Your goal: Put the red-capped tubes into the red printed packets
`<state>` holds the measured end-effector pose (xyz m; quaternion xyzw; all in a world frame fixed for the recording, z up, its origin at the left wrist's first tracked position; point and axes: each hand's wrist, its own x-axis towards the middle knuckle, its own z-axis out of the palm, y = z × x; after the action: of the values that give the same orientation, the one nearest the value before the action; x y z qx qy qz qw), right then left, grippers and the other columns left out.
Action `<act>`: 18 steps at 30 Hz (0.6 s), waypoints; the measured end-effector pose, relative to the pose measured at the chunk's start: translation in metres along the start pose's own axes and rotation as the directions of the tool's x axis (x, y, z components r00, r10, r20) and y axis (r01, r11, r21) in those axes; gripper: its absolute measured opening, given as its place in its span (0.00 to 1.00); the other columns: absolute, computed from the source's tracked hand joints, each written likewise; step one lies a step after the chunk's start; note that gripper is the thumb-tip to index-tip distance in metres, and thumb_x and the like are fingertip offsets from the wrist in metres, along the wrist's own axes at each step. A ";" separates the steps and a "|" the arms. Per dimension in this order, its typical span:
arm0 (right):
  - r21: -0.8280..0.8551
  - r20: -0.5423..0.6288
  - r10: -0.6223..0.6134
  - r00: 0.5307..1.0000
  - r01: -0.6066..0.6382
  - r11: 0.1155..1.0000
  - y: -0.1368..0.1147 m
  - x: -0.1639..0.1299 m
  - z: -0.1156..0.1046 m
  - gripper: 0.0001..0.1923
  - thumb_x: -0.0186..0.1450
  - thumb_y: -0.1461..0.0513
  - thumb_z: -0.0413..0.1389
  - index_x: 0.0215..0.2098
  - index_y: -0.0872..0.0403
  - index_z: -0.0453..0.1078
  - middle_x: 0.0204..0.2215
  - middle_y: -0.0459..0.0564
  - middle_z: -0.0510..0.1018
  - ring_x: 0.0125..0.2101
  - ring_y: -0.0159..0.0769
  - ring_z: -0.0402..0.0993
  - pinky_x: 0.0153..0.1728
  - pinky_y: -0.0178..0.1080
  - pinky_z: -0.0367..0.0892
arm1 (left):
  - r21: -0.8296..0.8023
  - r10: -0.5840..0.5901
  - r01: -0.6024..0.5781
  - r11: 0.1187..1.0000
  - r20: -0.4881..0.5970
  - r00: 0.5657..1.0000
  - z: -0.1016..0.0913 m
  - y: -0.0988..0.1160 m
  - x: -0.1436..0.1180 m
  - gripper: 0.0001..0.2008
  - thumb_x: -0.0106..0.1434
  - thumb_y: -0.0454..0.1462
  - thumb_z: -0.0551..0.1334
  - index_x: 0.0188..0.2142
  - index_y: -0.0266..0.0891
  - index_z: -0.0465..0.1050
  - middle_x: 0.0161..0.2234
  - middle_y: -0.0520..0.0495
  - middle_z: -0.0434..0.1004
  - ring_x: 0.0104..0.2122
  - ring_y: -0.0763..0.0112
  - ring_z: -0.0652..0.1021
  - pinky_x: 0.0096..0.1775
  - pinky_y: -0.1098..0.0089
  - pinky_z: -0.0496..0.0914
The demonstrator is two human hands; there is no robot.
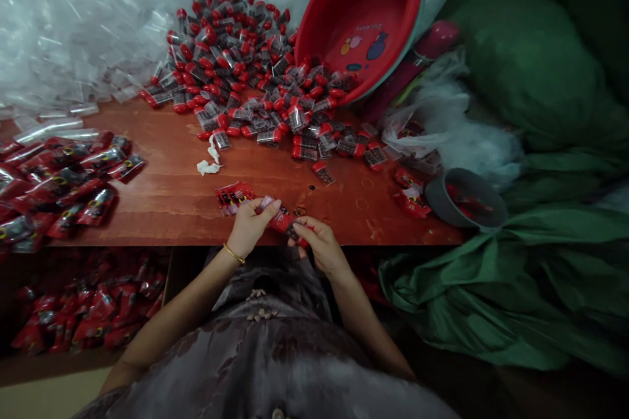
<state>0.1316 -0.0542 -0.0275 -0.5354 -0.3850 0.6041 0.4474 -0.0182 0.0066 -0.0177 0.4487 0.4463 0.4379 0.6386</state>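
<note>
The small packet [279,217] is red and printed, with a dark part at its right end; it is held just above the front edge of the wooden table [162,183]. Its film looks thin and shiny. Behind lie many short, clear containers [221,65] with rounded red ends. The left hand [253,222] pinches one end, and the right hand [318,241] grips the dark end between thumb and fingers.

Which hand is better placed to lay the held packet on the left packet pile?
Probably the left hand: it pinches the packet and is nearer the pile. The right hand, also touching it, is farther.
</note>
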 end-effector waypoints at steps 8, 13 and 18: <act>-0.071 -0.060 -0.176 0.983 0.172 0.983 -0.009 0.006 0.015 0.14 0.61 0.51 0.53 0.37 0.51 0.63 0.23 0.41 0.73 0.17 0.25 0.64 0.19 0.30 0.62 | -0.417 -0.220 0.201 0.886 0.003 0.975 0.016 0.008 -0.013 0.19 0.40 0.41 0.73 0.30 0.36 0.73 0.27 0.52 0.76 0.26 0.75 0.74 0.31 0.73 0.69; -0.007 0.068 -0.171 0.983 0.171 0.985 -0.005 -0.001 0.010 0.19 0.59 0.54 0.56 0.47 0.49 0.59 0.33 0.43 0.74 0.21 0.26 0.71 0.28 0.34 0.69 | -0.482 -0.294 0.243 0.842 -0.031 0.955 0.013 0.011 -0.011 0.18 0.39 0.39 0.74 0.28 0.35 0.72 0.26 0.51 0.77 0.25 0.75 0.76 0.32 0.74 0.70; -0.106 -0.045 -0.240 0.970 0.234 0.966 -0.001 0.000 0.001 0.20 0.57 0.55 0.59 0.46 0.51 0.64 0.26 0.41 0.74 0.19 0.27 0.70 0.23 0.33 0.66 | -0.435 -0.375 0.367 0.823 0.071 0.924 0.012 0.011 -0.013 0.19 0.38 0.42 0.75 0.28 0.36 0.74 0.26 0.50 0.79 0.26 0.74 0.77 0.33 0.73 0.71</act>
<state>0.1306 -0.0535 -0.0261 -0.5244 -0.4631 0.5107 0.4998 -0.0111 -0.0058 -0.0020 0.1936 0.4199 0.3988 0.7920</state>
